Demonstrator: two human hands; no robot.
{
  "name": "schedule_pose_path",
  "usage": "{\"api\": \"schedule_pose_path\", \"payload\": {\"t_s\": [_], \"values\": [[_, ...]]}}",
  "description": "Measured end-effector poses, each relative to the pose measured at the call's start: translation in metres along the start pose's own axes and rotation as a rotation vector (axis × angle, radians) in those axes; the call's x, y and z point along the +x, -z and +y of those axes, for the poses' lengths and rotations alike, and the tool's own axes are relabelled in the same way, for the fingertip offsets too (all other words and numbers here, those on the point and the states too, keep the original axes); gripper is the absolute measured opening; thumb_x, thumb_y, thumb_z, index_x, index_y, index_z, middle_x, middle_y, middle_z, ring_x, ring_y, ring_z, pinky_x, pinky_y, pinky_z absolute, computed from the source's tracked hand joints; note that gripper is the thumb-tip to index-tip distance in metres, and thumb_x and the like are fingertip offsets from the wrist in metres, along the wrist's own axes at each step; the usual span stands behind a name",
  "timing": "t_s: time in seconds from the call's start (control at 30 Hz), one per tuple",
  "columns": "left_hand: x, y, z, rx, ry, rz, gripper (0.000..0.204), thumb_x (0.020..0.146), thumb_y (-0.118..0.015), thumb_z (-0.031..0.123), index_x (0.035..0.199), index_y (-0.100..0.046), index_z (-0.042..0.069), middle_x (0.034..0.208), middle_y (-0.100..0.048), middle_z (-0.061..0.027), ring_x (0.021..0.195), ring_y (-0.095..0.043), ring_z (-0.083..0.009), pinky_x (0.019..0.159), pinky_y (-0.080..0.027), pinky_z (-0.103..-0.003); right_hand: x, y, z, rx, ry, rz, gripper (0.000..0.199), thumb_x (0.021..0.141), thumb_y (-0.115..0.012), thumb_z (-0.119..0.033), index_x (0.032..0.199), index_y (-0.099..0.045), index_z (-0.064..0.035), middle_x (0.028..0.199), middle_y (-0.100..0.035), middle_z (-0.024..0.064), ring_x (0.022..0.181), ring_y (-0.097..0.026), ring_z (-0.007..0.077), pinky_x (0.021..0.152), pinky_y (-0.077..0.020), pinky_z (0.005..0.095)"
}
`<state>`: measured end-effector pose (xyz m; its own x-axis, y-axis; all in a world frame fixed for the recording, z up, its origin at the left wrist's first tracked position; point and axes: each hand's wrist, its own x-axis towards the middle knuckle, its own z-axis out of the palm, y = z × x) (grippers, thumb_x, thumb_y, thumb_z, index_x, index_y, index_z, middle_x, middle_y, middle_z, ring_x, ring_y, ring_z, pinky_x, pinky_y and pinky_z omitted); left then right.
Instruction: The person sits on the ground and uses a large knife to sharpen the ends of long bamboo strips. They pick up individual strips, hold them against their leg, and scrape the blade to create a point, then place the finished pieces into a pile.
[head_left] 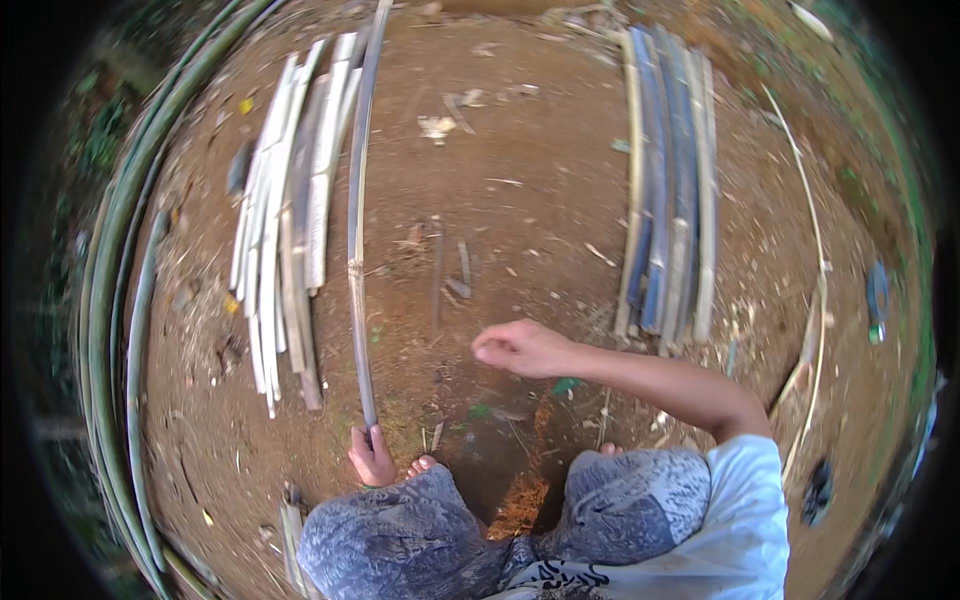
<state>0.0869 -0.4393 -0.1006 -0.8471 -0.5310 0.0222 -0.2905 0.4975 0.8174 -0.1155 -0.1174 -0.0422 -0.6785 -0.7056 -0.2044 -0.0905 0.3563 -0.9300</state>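
Note:
My left hand [372,458] is closed round the near end of a long bamboo strip [357,300], low beside my left foot. The strip runs straight away from me to the top edge of the view, with a pale node partway along it. My right hand [525,348] hangs over the ground ahead of my knees, its fingers loosely curled, slightly blurred, with nothing visible in them. To the left of the held strip lies a bundle of pale split bamboo strips [270,235]. On the right lies another bundle of bamboo strips [672,200], greyish and tan.
Long green bamboo poles [103,290] curve along the left side. A thin pale strip [822,260] lies far right, near a bluish bottle [877,292] and a dark object [817,492]. Shavings and bits of bamboo [437,127] dot the brown dirt ground [550,220].

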Motion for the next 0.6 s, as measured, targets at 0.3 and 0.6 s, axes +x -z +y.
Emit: {"api": "schedule_pose_path", "payload": {"t_s": [0.3,0.6], "values": [[0.010,-0.155,0.165,-0.184,-0.357,-0.688,0.027,0.101,-0.053,0.015,0.123,-0.053,0.000,0.087,-0.058,-0.0066,0.072,-0.054,-0.0132,0.062,-0.046,-0.030,-0.017,-0.005,0.000,0.860,-0.117,0.843,0.036,0.104,-0.044,-0.020,0.137,-0.041,-0.0058,0.087,-0.064,0.0088,0.075,-0.064,0.0177,0.065,-0.0541,0.0346],[0.012,-0.164,0.146,-0.167,-0.146,-0.914,0.044,0.105,-0.045,0.022,0.144,-0.039,0.002,0.098,-0.060,-0.0083,0.091,-0.061,-0.0152,0.082,-0.051,-0.029,-0.121,0.165,0.114,-0.087,-0.300,1.357,0.045,0.093,-0.060,-0.018,0.131,-0.053,0.0051,0.104,-0.069,0.0231,0.097,-0.067,0.0341,0.083,-0.0524,0.0445]]}}
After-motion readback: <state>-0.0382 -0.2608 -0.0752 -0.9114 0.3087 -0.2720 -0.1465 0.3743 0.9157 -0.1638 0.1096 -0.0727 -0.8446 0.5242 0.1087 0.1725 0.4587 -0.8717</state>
